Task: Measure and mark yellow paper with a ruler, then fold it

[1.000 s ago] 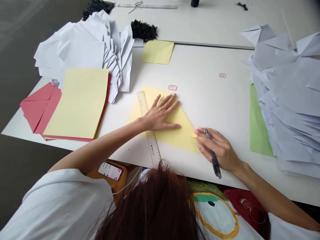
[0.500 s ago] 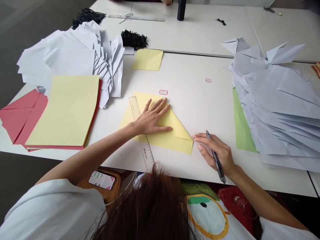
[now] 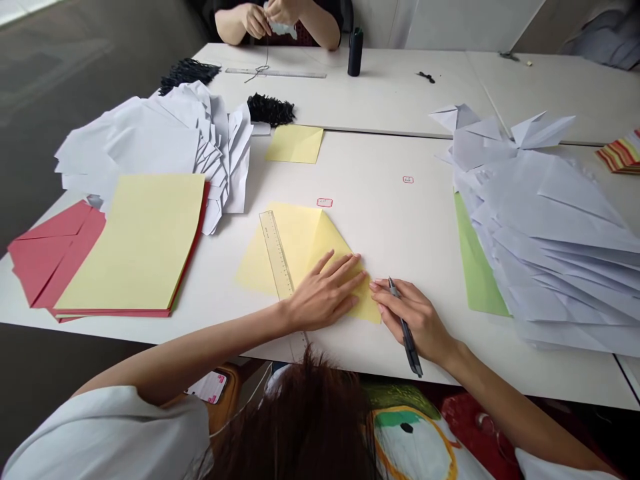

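Observation:
A sheet of yellow paper (image 3: pixel 295 227) lies on the table in front of me, its right side folded over along a slanted edge. My left hand (image 3: pixel 323 297) rests flat on the folded part, fingers stretched towards the right edge. A clear ruler (image 3: pixel 276 250) lies slantwise across the sheet, its lower part under my left hand and wrist. My right hand (image 3: pixel 413 317) holds a black pen (image 3: pixel 407 340) between its fingers, the tip pointing away from me. The right fingertips are at the sheet's right corner; whether they pinch it I cannot tell.
Yellow and red sheets (image 3: pixel 133 247) are stacked at left beside red envelopes (image 3: pixel 50 250) and white papers (image 3: pixel 145 147). More white folded papers (image 3: pixel 565 233) are piled at right over a green sheet (image 3: pixel 480 267). Across the table, another person's hands (image 3: pixel 270 17) hold something pale. A black bottle (image 3: pixel 355 53) stands nearby.
My left hand has slid down and right along the folded edge. My right hand has come in to the sheet's right corner, pen still held. The view has tilted up, showing the person opposite.

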Available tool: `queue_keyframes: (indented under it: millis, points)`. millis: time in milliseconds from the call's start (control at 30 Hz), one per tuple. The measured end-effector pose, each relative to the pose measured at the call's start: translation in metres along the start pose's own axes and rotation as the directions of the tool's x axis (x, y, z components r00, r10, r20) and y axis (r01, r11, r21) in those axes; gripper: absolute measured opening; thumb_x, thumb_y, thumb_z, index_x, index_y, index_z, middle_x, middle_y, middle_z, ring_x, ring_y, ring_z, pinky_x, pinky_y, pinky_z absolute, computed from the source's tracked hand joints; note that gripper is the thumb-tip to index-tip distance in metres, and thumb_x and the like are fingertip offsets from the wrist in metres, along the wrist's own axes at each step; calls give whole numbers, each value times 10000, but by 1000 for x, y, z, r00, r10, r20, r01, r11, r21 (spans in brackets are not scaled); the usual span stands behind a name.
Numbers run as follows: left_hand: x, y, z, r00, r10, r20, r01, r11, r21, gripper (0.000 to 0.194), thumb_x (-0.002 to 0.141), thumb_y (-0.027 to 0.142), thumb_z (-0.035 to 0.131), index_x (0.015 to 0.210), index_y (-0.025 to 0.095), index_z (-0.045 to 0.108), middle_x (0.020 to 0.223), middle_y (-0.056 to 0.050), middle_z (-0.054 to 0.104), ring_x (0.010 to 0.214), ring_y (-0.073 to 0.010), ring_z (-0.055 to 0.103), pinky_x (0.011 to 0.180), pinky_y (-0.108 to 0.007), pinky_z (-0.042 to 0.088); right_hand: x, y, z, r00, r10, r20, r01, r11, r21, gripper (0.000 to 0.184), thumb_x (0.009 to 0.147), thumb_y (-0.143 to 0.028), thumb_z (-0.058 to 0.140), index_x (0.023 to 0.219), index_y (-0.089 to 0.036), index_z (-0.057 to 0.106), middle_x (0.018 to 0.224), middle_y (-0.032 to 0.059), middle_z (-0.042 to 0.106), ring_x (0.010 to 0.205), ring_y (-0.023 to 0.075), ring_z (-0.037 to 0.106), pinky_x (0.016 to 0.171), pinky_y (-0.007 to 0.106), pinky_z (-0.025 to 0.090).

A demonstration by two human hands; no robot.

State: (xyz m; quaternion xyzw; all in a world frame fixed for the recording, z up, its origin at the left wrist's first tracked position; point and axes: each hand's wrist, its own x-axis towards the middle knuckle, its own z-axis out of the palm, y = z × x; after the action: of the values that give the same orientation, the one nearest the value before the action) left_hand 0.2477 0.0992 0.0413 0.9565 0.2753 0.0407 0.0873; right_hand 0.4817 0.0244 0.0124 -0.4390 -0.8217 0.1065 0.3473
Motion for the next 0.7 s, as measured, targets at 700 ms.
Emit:
queue_keyframes:
  millis: [700]
  points:
    - [26, -97, -13, 958, -263, -111, 274, 957, 93, 553, 1049, 484, 245, 1496, 238, 459, 1634, -111, 322, 1502, -279, 319, 1243, -554, 184, 0, 0, 3, 1000, -10, -6, 10, 1000, 3, 471, 872, -11, 556, 1286, -231, 599, 1150, 106, 736, 1194, 269, 656, 968, 470, 586]
